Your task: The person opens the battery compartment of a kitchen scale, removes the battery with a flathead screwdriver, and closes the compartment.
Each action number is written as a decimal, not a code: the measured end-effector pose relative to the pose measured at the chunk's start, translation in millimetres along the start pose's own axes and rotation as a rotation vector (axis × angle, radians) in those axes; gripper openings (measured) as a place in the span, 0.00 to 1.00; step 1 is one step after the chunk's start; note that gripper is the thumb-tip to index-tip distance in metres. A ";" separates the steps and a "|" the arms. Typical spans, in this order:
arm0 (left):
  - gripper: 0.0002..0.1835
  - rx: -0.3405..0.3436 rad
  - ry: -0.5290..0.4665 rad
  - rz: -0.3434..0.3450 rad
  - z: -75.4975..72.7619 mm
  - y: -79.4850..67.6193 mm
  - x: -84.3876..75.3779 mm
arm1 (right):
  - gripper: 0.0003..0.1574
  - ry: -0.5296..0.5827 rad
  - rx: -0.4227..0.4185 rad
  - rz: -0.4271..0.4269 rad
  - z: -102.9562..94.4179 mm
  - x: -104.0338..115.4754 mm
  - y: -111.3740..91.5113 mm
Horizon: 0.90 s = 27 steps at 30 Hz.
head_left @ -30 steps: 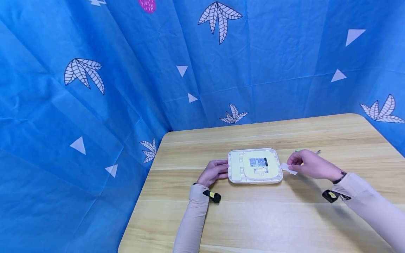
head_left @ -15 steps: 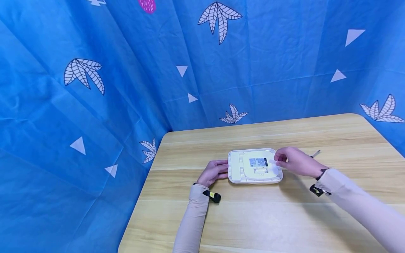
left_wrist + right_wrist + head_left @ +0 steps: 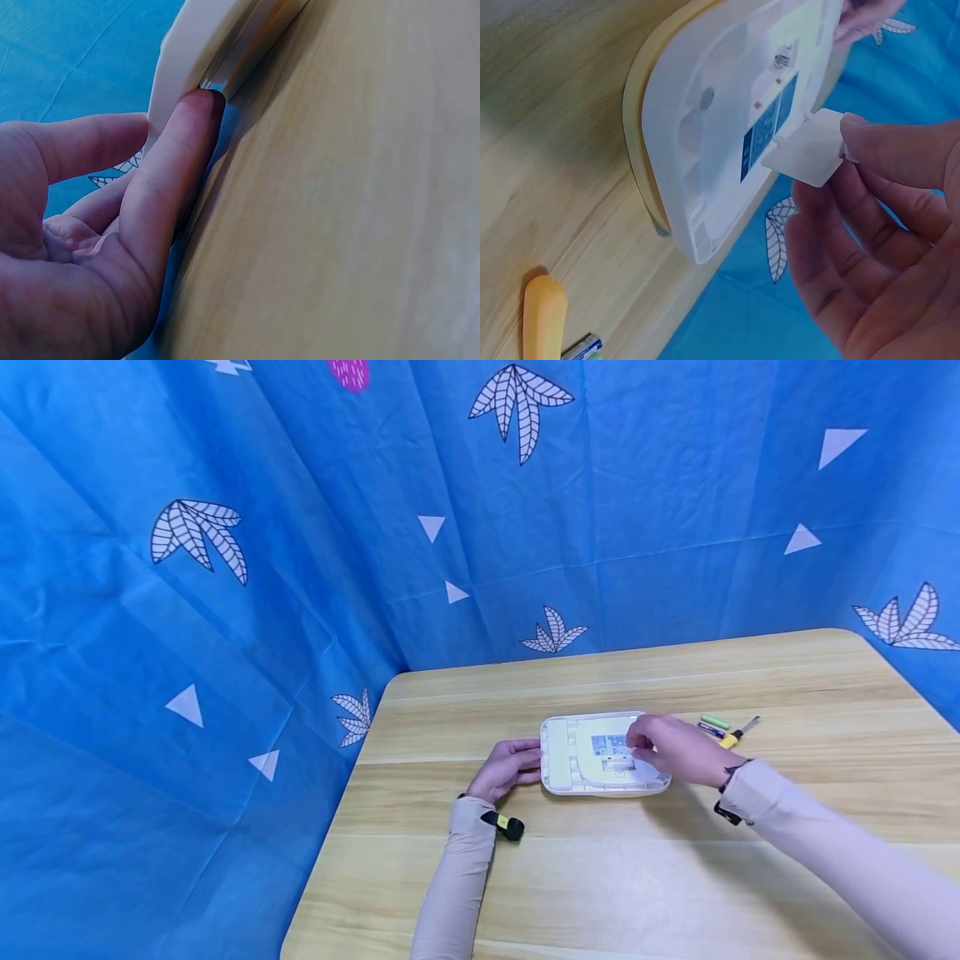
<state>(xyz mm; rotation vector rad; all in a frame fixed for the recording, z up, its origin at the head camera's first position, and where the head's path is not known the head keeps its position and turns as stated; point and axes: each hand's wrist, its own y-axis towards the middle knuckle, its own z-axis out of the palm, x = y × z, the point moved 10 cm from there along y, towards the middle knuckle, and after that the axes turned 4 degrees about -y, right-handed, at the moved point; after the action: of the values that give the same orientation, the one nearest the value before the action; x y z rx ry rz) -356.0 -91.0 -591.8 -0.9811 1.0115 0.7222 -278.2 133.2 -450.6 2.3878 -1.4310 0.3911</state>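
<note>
A white, rounded-rectangular kitchen scale (image 3: 557,764) lies underside up on the table, showing a printed label and a small battery compartment (image 3: 618,765). My left hand (image 3: 506,770) grips its left edge; the left wrist view has one finger against the white rim (image 3: 184,60) and another tucked under it. Over the scale's right half, my right hand (image 3: 678,750) pinches a small white battery cover (image 3: 810,150) between thumb and fingers. In the right wrist view the cover is close to the label (image 3: 769,127); whether it touches the scale is hard to tell.
Right of the scale lie a green battery (image 3: 715,722), a dark purple battery (image 3: 711,730) and a yellow-handled screwdriver (image 3: 738,733). The wooden table (image 3: 600,893) meets a blue patterned curtain (image 3: 637,527) behind and at the left.
My right hand has carried the battery cover leftward, from beside the scale to above its compartment area, uncovering the batteries and screwdriver. The left hand and scale have stayed put.
</note>
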 end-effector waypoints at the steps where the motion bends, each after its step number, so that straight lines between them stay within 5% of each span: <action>1: 0.23 0.000 0.000 -0.001 0.1 -0.2 -0.1 | 0.07 -0.009 -0.003 -0.007 1.6 0.9 0.8; 27: 0.23 0.000 0.020 0.006 2.1 -3.4 -1.8 | 0.09 -0.271 -0.152 -0.153 28.4 25.8 -0.9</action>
<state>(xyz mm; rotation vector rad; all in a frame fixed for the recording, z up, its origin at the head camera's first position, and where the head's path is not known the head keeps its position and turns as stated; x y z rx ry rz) -353.0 -90.5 -588.6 -0.9871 1.0319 0.7185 -263.8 101.3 -466.3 2.4736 -1.3180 -0.0798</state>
